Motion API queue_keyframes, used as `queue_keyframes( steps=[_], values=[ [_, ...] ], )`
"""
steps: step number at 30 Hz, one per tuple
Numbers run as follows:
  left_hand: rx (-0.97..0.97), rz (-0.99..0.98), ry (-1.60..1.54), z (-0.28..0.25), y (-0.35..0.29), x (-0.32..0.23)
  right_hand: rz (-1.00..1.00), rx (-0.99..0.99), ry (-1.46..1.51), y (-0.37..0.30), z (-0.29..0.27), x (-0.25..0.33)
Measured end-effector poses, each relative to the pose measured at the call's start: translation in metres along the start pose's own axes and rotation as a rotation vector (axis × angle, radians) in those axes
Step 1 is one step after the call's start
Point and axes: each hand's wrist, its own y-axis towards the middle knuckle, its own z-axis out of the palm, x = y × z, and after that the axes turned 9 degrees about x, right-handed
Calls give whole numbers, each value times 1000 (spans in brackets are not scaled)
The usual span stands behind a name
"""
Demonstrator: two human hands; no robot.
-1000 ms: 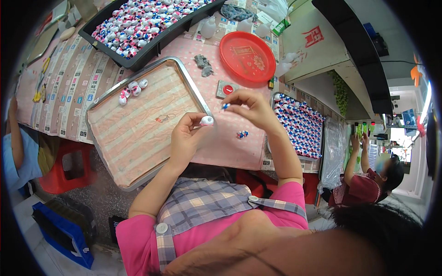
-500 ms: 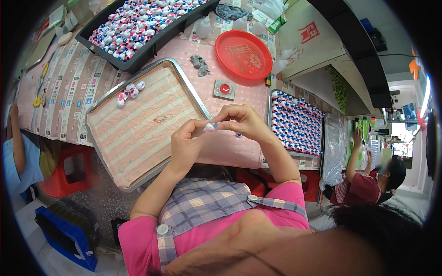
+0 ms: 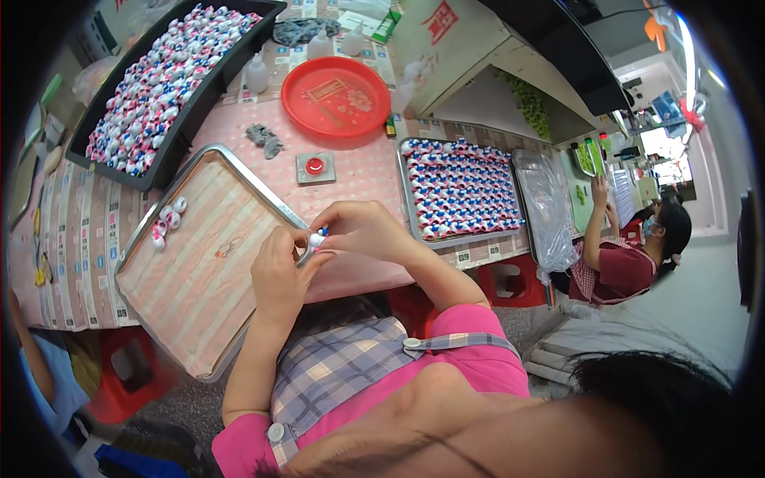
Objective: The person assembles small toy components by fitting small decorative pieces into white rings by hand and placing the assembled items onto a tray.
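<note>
A small white figurine (image 3: pixel 317 240) with blue and pink parts is pinched between the fingertips of both my hands, above the near edge of the table. My left hand (image 3: pixel 277 261) is closed on its left side, by the corner of a metal-rimmed tray (image 3: pixel 239 171) lined with striped cloth. From the right, my right hand (image 3: pixel 368 231) grips it with thumb and forefinger. My fingers hide much of the piece. In that tray's far left part sit several similar small figurines (image 3: pixel 169 217), white with pink.
A deep black bin (image 3: pixel 135 177) heaped with similar pieces stands far left. A red round tray (image 3: pixel 335 95) and a square block with a red round top (image 3: pixel 315 167) lie ahead. On the right is a tray of rowed pieces (image 3: pixel 462 191); beyond it, a co-worker (image 3: pixel 629 255) sits.
My view has swung right, so the table things appear further left. Both hands still hold the figurine, and their fingers have shifted around it.
</note>
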Motion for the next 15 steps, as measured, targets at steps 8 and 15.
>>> queue_keyframes(
  steps=[8,15],
  values=[
    [-88,-385,-74,-68,-16,30,207,-820,-645,-70,-147,-34],
    [-173,-562,216,-145,-28,117,321,-750,-804,-79,-170,-78]
  ],
)
